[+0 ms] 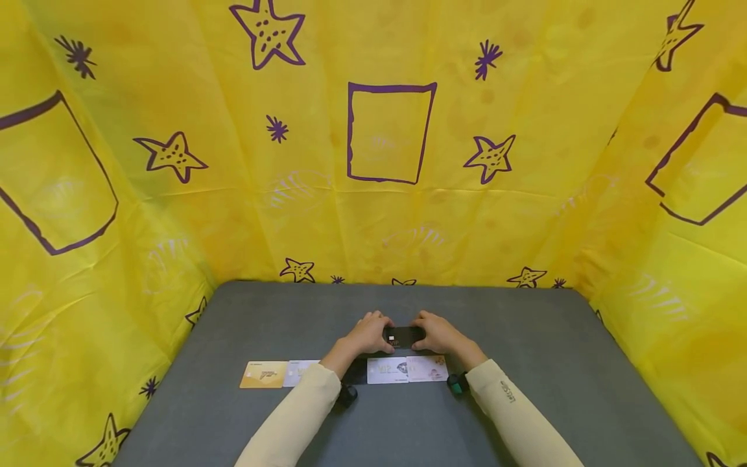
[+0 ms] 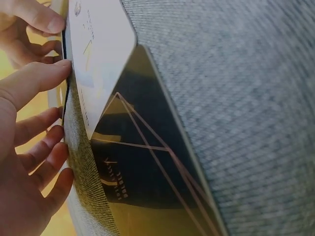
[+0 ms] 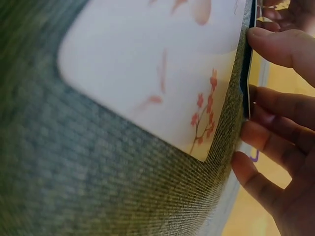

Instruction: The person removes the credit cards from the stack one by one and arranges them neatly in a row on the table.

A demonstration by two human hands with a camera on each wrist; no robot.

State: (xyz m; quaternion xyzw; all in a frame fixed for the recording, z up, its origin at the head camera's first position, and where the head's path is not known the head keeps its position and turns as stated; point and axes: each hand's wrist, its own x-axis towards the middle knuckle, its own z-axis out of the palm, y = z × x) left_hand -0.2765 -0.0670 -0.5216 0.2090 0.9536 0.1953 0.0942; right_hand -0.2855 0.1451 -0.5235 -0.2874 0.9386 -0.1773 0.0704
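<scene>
A black card point(image 1: 404, 338) with "VIP" lettering is between my two hands, beyond a row of cards. My left hand point(image 1: 369, 333) grips its left end between thumb and fingers; my right hand point(image 1: 439, 333) grips the right end the same way. In both wrist views the card shows only as a thin dark edge. Nearer me in the row lie a yellow card point(image 1: 264, 375), a pale card point(image 1: 300, 370), a black card point(image 2: 142, 147) with thin pinkish lines, a white card point(image 1: 386, 371) and a pinkish floral card point(image 1: 428, 369). My left arm hides part of the row.
The cards lie on a grey cloth-covered table point(image 1: 525, 389). Yellow fabric walls point(image 1: 385, 227) with purple starfish drawings enclose its back and both sides. Dark bands with small devices point(image 1: 458, 384) sit on both wrists, close to the row.
</scene>
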